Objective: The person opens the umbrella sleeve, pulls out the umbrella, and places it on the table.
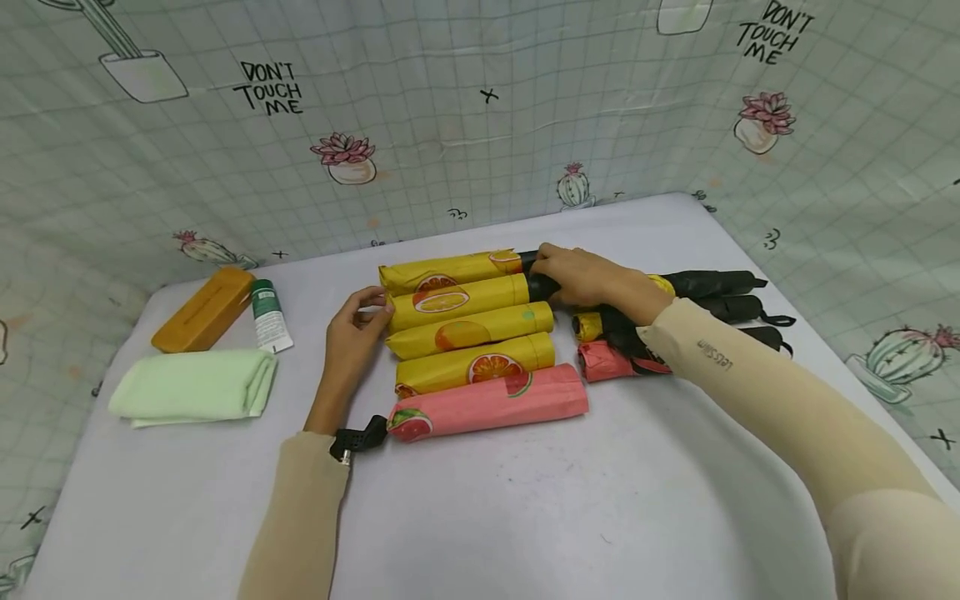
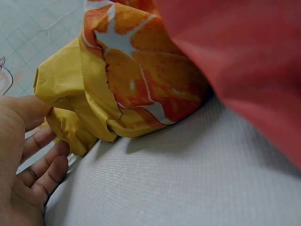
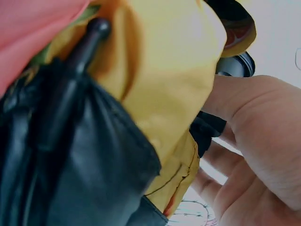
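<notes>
Nearest the viewer, two beige sleeves [image 1: 303, 508] reach in over a white bench [image 1: 480, 517], and a black strap [image 1: 363, 437] is noted at the left wrist. A pink roll [image 1: 465, 412] with watermelon print lies closest in the central row. To its left, well apart, a folded pale green cloth [image 1: 195, 385] rests flat. To its right sits a pile of black bundles [image 1: 716, 285], with pink and yellow fabric showing at the pile's near and left parts. Beyond the pink roll, four yellow fruit-print rolls lie side by side at mid-bench: the first yellow roll [image 1: 442, 372], the second yellow roll [image 1: 495, 327], the third yellow roll [image 1: 487, 292] and the farthest yellow roll [image 1: 468, 268]; the last two show black right ends. The left hand [image 1: 352, 327] stands at the left ends of the far yellow rolls, its grip relaxed, thumb and fingers apart and touching the fabric. Left of that hand, a green-and-white tube [image 1: 268, 317] lies just beside an orange-brown block [image 1: 206, 310]. The right hand [image 1: 573, 275] has its grip clamped on the farthest yellow roll's black end, thumb and fingers on either side. Behind the bench hangs a grid-patterned cloth [image 1: 435, 125] printed with potted plants and lettering.
</notes>
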